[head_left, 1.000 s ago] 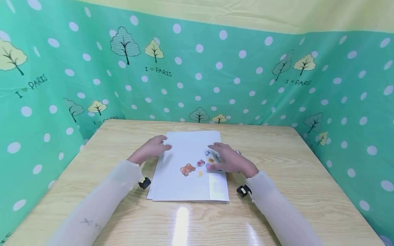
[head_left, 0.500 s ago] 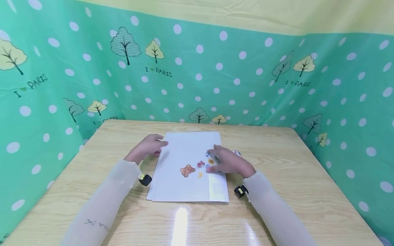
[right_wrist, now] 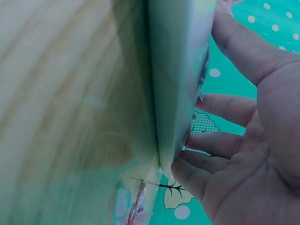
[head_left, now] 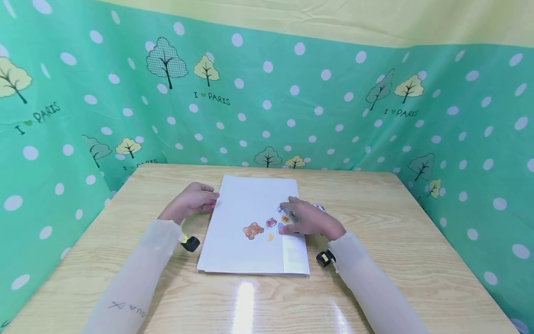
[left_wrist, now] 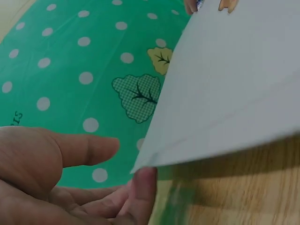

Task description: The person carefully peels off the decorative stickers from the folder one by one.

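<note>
A white booklet point(head_left: 248, 199) lies on the table, with a brown bear sticker point(head_left: 253, 230) and several smaller stickers on its face. At its left edge is my left hand point(head_left: 193, 200). In the left wrist view a fingertip point(left_wrist: 144, 180) touches the underside of the raised cover, and the thumb stands apart from the paper. My right hand point(head_left: 309, 217) rests with spread fingers over the right side, covering some stickers. The right wrist view shows the booklet's thick folded edge point(right_wrist: 171, 70) beside that hand's fingers.
The wooden table point(head_left: 367, 260) reaches back to a green dotted curtain point(head_left: 317, 102) hung on several sides. Black wrist-worn devices sit below both hands, one of them a small black box point(head_left: 190, 244). Another round sticker point(head_left: 319, 207) shows past the right hand.
My left hand has shifted left and slid its fingers to the booklet's edge, and that left edge has risen a little. The right hand has settled slightly leftward onto the stickers.
</note>
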The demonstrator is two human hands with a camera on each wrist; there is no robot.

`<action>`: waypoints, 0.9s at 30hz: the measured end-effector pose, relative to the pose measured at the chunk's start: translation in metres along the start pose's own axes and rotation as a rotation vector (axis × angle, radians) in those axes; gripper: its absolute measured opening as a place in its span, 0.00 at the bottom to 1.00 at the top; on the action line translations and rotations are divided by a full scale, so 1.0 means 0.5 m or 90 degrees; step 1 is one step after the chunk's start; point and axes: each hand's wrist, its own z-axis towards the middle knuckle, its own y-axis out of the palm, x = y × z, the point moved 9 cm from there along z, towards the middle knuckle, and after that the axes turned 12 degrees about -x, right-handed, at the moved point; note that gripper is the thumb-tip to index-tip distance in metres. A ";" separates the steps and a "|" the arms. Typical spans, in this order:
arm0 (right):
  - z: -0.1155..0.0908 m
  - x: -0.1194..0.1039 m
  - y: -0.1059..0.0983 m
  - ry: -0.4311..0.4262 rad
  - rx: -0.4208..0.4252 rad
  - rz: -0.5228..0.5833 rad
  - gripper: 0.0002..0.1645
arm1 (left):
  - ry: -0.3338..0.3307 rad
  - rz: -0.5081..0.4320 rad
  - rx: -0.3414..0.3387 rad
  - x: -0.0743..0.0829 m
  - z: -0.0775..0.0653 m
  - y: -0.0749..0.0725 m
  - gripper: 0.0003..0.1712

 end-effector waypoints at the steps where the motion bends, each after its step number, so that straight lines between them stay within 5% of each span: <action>1: -0.001 0.001 -0.001 0.004 -0.001 0.003 0.50 | 0.010 0.012 -0.003 0.003 0.000 -0.001 0.33; 6: -0.005 0.005 -0.004 0.016 -0.005 0.030 0.51 | 0.056 0.065 -0.004 0.024 -0.003 0.001 0.26; 15: -0.004 0.003 -0.010 -0.001 -0.010 0.027 0.52 | 0.035 0.013 -0.082 0.041 -0.012 0.039 0.41; 27: -0.015 0.000 -0.031 -0.052 0.015 0.063 0.38 | 0.068 0.000 -0.070 0.084 -0.035 0.054 0.44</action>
